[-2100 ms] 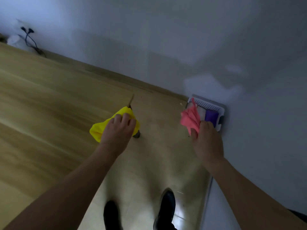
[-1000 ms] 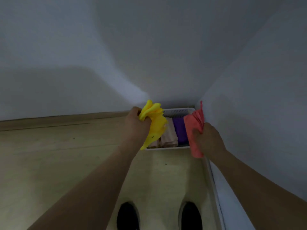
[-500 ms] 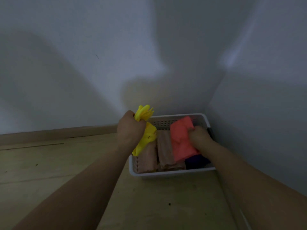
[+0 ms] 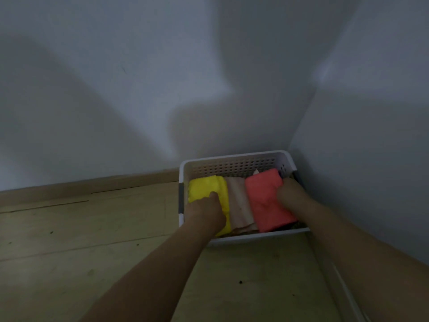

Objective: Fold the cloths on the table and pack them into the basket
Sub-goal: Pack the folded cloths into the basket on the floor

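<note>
A white perforated basket [image 4: 236, 165] stands on the wooden floor in the corner of two walls. Inside it, a folded yellow cloth [image 4: 206, 188] lies at the left and a folded pink cloth [image 4: 264, 196] at the right, with beige folded cloths [image 4: 239, 205] between them. My left hand [image 4: 204, 212] is down in the basket with its fingers curled round the yellow cloth. My right hand [image 4: 290, 194] grips the right edge of the pink cloth, its fingers hidden behind the cloth.
Grey walls meet just behind and right of the basket. A wooden skirting board [image 4: 92, 184] runs along the left wall. Wooden floor [image 4: 92, 240] stretches to the left and in front of the basket.
Both hands have gone down into the basket. The yellow cloth, held up above the rim before, now lies at the left side; the pink cloth sits lower at the right.
</note>
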`<action>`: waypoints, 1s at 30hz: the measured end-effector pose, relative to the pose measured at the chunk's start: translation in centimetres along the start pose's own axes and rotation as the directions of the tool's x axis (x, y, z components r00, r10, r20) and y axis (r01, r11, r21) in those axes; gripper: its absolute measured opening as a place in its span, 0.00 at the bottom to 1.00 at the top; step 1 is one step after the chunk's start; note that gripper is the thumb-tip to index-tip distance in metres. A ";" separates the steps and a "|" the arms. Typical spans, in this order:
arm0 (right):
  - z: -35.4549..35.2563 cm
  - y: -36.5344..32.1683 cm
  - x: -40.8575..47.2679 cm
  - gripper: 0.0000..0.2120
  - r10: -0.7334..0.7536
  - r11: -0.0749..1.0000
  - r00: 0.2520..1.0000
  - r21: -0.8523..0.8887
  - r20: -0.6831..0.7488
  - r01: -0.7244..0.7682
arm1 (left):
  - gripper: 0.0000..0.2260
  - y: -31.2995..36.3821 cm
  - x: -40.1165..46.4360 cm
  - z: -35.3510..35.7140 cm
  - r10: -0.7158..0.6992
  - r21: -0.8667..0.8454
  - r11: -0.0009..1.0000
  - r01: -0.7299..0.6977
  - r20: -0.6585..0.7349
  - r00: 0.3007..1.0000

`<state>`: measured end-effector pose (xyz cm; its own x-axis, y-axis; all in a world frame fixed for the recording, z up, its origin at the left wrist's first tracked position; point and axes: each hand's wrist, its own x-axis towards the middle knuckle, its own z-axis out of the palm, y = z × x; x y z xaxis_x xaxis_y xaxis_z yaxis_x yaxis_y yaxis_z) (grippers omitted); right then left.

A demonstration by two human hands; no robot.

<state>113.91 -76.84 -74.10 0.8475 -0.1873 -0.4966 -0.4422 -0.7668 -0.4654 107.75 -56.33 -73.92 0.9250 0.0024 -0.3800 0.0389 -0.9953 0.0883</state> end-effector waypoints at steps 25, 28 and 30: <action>4.7 2.2 1.5 0.32 -0.175 0.887 0.958 -0.386 0.229 0.254 | 0.32 -1.5 3.5 4.5 0.132 -0.017 0.991 -0.131 0.032 0.991; 5.1 2.3 1.8 0.32 -0.175 0.901 0.953 -0.349 0.248 0.256 | 0.33 -1.9 4.4 5.5 0.121 -0.046 0.992 -0.119 0.060 0.991; 5.3 2.5 2.0 0.32 -0.177 0.903 0.952 -0.343 0.251 0.258 | 0.34 -2.0 4.8 6.0 0.123 -0.059 0.991 -0.119 0.068 0.990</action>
<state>112.96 -75.87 -80.16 0.8109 0.1117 -0.5745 -0.0794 -0.9515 -0.2971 109.81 -54.94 -81.47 0.8949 -0.1265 -0.4280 -0.0493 -0.9812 0.1867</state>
